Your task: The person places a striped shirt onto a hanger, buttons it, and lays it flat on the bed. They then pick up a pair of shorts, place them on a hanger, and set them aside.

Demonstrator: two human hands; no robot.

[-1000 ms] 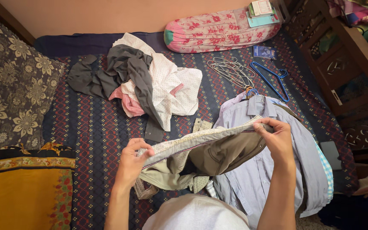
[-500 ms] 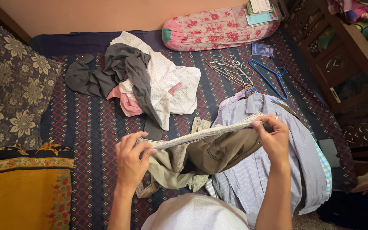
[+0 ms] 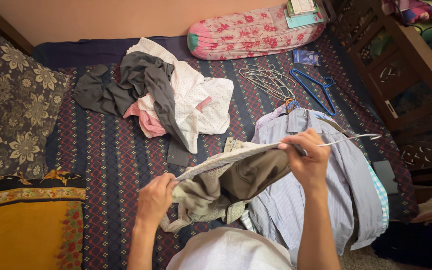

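Olive trousers (image 3: 248, 175) stretched by the waistband above the striped shirt (image 3: 321, 190) on the patterned bedspread (image 3: 111, 150). Left hand (image 3: 155, 197) clenched on the waistband's near end, fingertips buried in cloth. Right hand (image 3: 307, 157) closed on the far end together with a thin wire hanger (image 3: 351, 138), its hook hidden in the fist. Trouser legs bunched, partly lost below the frame.

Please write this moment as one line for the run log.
left hand: holds trousers waistband | right hand: holds khaki trousers and wire hanger | under: striped shirt on bed
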